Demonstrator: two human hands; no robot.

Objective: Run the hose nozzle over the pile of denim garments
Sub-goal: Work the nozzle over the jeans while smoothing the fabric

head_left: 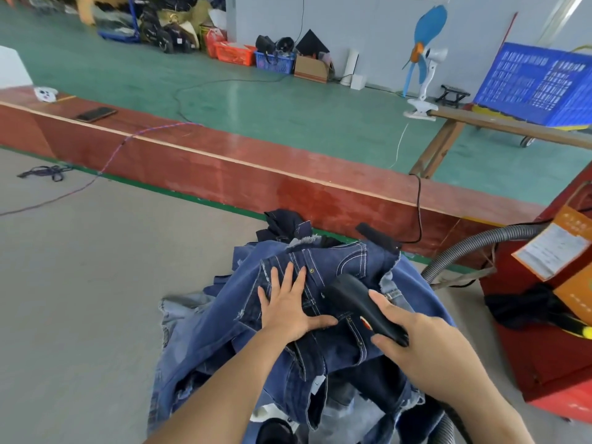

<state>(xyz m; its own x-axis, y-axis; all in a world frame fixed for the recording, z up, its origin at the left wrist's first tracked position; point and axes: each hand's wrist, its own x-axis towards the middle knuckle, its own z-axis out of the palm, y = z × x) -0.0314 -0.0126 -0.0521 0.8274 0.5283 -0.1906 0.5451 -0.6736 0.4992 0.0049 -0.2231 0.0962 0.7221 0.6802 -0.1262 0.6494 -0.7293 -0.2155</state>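
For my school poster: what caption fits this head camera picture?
Left hand presses flat on denim pile while right hand holds black hose nozzle over it.

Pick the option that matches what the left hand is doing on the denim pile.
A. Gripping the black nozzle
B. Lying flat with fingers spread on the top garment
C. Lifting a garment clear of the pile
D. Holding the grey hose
B: the left hand lies flat, fingers spread, on the top of the denim pile, while the right hand holds the black nozzle.
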